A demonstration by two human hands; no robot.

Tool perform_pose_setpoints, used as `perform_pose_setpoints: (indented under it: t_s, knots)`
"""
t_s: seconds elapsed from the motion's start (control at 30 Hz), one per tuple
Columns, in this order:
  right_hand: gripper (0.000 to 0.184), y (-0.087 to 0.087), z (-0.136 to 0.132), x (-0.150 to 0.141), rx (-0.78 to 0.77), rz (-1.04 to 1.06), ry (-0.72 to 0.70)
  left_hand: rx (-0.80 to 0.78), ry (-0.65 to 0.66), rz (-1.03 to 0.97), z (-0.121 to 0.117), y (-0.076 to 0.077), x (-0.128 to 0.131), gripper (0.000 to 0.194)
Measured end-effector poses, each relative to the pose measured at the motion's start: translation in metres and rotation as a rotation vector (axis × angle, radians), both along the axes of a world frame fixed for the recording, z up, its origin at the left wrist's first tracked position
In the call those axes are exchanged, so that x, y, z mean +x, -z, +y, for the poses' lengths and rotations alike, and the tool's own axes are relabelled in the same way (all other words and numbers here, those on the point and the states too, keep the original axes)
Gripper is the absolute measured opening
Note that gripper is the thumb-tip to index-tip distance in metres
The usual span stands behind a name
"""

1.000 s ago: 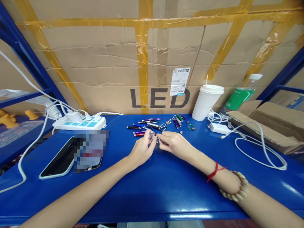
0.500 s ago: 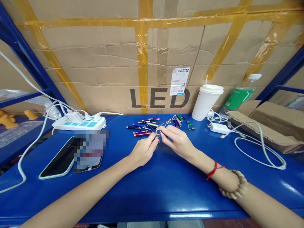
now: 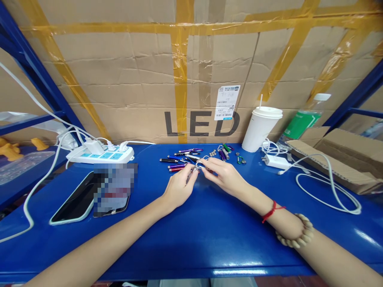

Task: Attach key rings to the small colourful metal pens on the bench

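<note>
Pinching a small silver clip (image 3: pixel 198 164) over the middle of the desk (image 3: pixel 191 231), nearer its far edge, the left hand (image 3: pixel 180 186) has thumb and finger drawn close about the lower end, which they partly hide. The right hand (image 3: pixel 224 174) has its fingertips nearly together at the other side; whether its grip bears on the metal, I cannot tell. The clip looks light, stiff and smooth, apt to slip, and best held by its outer curve. Pens (image 3: pixel 170 160) lie just beyond, toward the far edge.
</note>
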State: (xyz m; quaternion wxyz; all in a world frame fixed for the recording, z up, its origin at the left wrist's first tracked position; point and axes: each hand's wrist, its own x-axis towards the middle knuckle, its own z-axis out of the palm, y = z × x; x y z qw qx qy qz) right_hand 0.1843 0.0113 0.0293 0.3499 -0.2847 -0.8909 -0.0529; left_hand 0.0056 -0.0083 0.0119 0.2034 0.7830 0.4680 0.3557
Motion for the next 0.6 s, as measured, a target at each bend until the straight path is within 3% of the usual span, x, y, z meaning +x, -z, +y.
perform_pose_setpoints:
  t_s: [0.13,0.27,0.43,0.6]
  knots:
    - [0.029,0.0002,0.0058,0.0057,-0.137,-0.200,0.069,0.046,-0.153,0.028,0.0026,0.0015,0.0009,0.014]
    - [0.029,0.0022,0.0073,0.0055,-0.194,-0.367,0.090,0.051,-0.209,0.186,0.0050,0.0040,0.0004,0.010]
    - [0.030,0.0022,0.0053,0.0033,-0.239,-0.381,0.094,0.107,-0.210,0.297,0.0067,0.0058,-0.0007,0.006]
    - [0.031,0.0030,0.0069,0.0045,-0.275,-0.321,0.154,0.137,-0.262,0.510,0.0081,0.0060,-0.0011,0.017]
